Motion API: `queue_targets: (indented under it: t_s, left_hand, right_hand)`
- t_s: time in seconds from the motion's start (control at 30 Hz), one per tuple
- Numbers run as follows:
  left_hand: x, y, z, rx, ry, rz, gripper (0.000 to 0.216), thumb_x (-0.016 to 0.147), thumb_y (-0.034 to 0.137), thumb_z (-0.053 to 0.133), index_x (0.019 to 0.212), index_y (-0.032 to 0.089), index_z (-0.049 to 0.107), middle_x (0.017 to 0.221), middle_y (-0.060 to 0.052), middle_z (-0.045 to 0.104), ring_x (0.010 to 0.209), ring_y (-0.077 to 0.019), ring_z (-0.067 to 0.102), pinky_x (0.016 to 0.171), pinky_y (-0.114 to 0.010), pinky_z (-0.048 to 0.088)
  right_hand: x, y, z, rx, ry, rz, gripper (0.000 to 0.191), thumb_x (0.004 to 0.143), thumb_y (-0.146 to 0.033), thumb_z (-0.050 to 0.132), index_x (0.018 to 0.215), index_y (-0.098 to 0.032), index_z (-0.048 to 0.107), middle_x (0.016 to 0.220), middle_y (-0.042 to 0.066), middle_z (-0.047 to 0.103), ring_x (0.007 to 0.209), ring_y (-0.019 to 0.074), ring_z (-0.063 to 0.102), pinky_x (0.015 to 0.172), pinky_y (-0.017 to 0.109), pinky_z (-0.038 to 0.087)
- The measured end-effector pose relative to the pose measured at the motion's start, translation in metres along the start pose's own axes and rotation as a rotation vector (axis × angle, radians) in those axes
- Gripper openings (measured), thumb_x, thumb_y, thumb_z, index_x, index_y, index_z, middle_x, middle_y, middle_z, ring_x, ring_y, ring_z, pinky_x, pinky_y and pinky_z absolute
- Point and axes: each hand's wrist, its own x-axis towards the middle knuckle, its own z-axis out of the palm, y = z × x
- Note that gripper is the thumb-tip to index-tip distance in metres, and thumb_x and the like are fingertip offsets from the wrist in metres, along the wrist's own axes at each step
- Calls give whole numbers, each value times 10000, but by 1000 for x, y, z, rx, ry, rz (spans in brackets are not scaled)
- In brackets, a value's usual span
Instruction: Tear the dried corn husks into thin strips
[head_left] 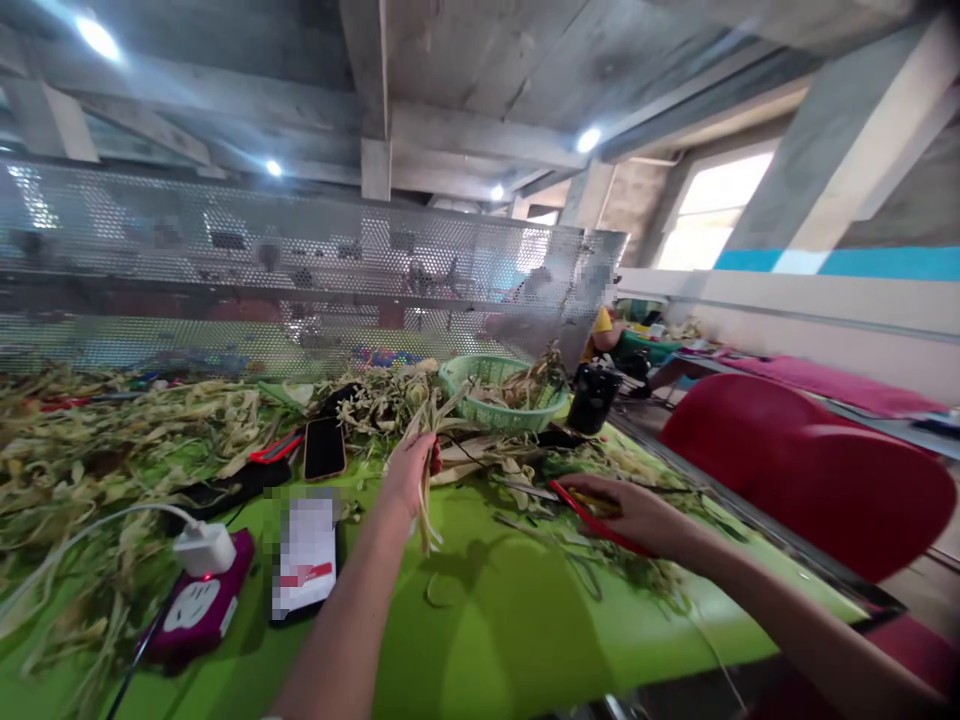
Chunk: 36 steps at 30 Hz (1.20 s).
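My left hand [415, 470] is closed around a bundle of pale dried leaf strips [426, 520]. The strips stick out above the fist and hang below it, over the green tabletop [480, 640]. To the right, my right hand [619, 510] is closed on a pair of scissors [568, 497] with red handles. Their metal blades point left, low over the table among scraps of dried leaf. Some of the fingers on the handles are hidden behind the hand. Beyond both hands stands a light green plastic basket [491, 415] with dried plant pieces inside.
Heaps of dried leaves [150, 430] cover the table's left side. A lit phone [306, 555], a dark phone [325, 448] and a purple power strip [199, 600] with a plugged-in charger lie nearer. A black container [594, 398] stands beside the basket; a red chair [795, 460] is at right.
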Motion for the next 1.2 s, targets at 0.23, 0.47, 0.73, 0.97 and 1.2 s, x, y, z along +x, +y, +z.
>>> queue_targets:
  t_s: [0.23, 0.47, 0.73, 0.97, 1.2]
  left_hand:
    - [-2, 3, 3, -22, -6, -11, 188, 676, 294, 688, 649, 139, 586, 555, 26, 536, 479, -83, 472, 518, -230, 396]
    - [0, 1, 3, -56, -36, 19, 262, 632, 363, 738, 660, 144, 596, 566, 28, 544, 483, -78, 473, 505, -215, 395]
    - [2, -3, 2, -80, -47, -11, 307, 617, 390, 761, 713, 145, 604, 592, 23, 546, 503, -93, 488, 536, -238, 379]
    - [0, -3, 6, -76, -65, -44, 233, 653, 348, 722, 661, 159, 585, 574, 29, 518, 481, -85, 447, 523, -242, 359]
    - [-4, -2, 11, -111, -53, -69, 196, 642, 307, 709, 680, 161, 583, 563, 33, 521, 472, -82, 447, 498, -238, 363]
  right_hand:
    - [13, -35, 20, 227, 25, 52, 657, 775, -571, 600, 1347, -263, 508, 1335, 100, 565, 1200, 344, 530, 997, 466, 424]
    - [31, -49, 51, 277, -37, 3, 643, 794, -572, 589, 1329, -223, 521, 1346, 103, 545, 1243, 327, 487, 1036, 450, 381]
    - [54, -53, 69, 272, 112, -93, 445, 786, -491, 623, 1156, -245, 646, 1160, 69, 659, 1094, 285, 581, 941, 381, 451]
    - [63, -51, 80, 177, 229, -100, 521, 758, -412, 640, 1235, -208, 594, 1189, 88, 637, 1096, 284, 574, 961, 384, 429]
    - [66, -49, 86, 98, 265, -121, 430, 776, -334, 602, 1182, -192, 591, 1000, 55, 669, 930, 252, 599, 829, 332, 463]
